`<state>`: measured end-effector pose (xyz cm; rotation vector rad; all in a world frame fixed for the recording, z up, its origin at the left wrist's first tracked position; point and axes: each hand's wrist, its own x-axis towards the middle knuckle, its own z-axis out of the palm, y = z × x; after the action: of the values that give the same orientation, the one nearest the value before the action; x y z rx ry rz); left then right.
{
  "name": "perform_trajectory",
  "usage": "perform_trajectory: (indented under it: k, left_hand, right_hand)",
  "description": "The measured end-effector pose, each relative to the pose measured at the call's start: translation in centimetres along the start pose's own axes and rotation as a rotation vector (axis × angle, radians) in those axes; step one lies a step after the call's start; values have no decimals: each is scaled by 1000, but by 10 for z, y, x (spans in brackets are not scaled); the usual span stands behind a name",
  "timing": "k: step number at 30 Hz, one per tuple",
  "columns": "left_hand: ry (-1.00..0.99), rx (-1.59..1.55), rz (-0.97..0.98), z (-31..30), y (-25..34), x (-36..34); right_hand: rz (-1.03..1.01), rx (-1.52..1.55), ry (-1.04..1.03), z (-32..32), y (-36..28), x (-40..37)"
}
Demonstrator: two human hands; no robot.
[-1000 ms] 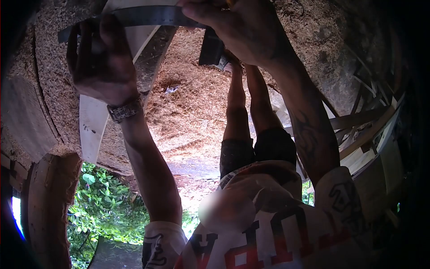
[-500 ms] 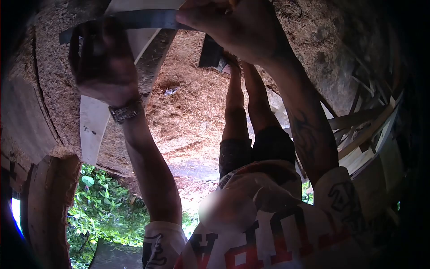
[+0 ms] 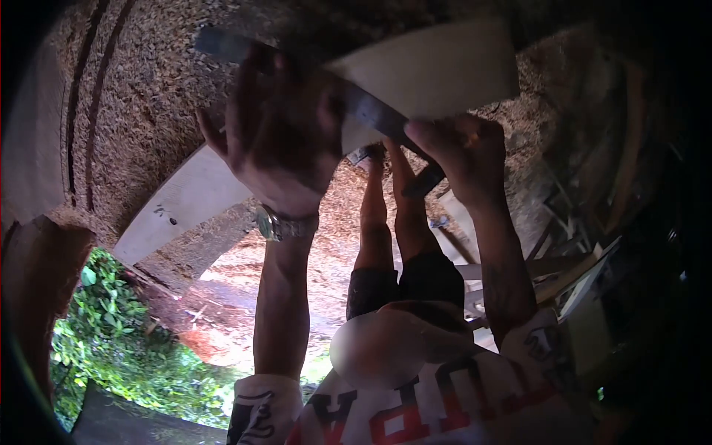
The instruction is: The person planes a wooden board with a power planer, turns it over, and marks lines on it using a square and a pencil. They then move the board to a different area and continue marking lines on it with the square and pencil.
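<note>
the square (image 3: 378, 113) looks stiff and light, best held near the stock (image 3: 424, 180), where right hand (image 3: 475, 159) pinches it, left hand (image 3: 285, 159) fingers spread.

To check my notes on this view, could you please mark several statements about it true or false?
1. The pale wooden board passes beneath the flat grey metal blade in this view. True.
2. The silver wristwatch is on the right wrist. False: it is on the left wrist, below the left hand.
3. The right hand is at the blade's end nearer the short dark crosspiece. True.
4. Both hands wear thick gloves. False: both are bare.
5. The green leafy plants show at the picture's upper right. False: they show at its lower left.
</note>
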<state>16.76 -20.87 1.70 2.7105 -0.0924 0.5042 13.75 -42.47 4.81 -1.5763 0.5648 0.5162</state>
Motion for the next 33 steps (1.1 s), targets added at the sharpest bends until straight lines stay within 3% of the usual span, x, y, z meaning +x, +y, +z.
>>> perform_trajectory:
  k: [7, 17, 33]
  left_hand:
    - [-105, -30, -92, -9, 0, 5]
    - [-91, -46, -109, -8, 1, 7]
    - [-82, -23, -107, -8, 3, 5]
  right_hand:
    - [59, -58, 126, 9, -12, 0]
    - [160, -112, -11, -8, -16, 3]
    - [34, -98, 3, -4, -15, 1]
